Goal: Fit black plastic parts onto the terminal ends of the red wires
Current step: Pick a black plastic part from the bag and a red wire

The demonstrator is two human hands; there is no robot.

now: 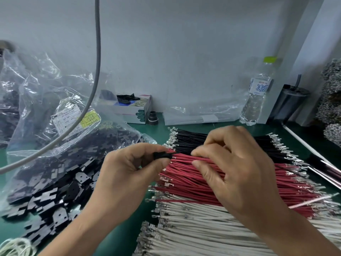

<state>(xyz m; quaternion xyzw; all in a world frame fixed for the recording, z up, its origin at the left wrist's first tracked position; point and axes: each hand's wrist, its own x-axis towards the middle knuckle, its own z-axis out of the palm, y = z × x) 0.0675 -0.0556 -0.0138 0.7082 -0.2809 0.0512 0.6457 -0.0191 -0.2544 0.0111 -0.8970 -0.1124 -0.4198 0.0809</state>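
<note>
- At the far left, clear plastic bags [36, 93] crowd the green table [120, 228]; the nearest bag spills a heap of black plastic parts [55, 193] toward the front edge, leaving only a narrow strip of bare mat between that heap and the wire bundles.
- A grey cable [96, 74] hangs down from the top of the view and curves off to the left above the bags.
- The left hand [129, 174] pinches one black plastic part [162, 155] between thumb and forefinger, the other fingers curled under; the part is small, dark and blocky, held just above the left ends of the bundles.
- A single red wire [184, 156] runs from that part to the right; its end seems to sit inside the part, though the joint is too dark to be sure.
- The right hand [238, 167] grips the red wire between its thumb and curled fingers, close to the part, above the stack of red wires [239, 189].
- The red wires lie in a band across the mat, with metal terminals at both ends, between black wires [191, 139] behind and white wires [193, 228] in front; the right hand and forearm cover their middle.
- Behind, against the wall, stand a small box [134, 111], a water bottle [258, 97] and a dark tumbler [289, 102].
- At the right edge, grey metallic clumps [332, 85] are cut off by the frame.
</note>
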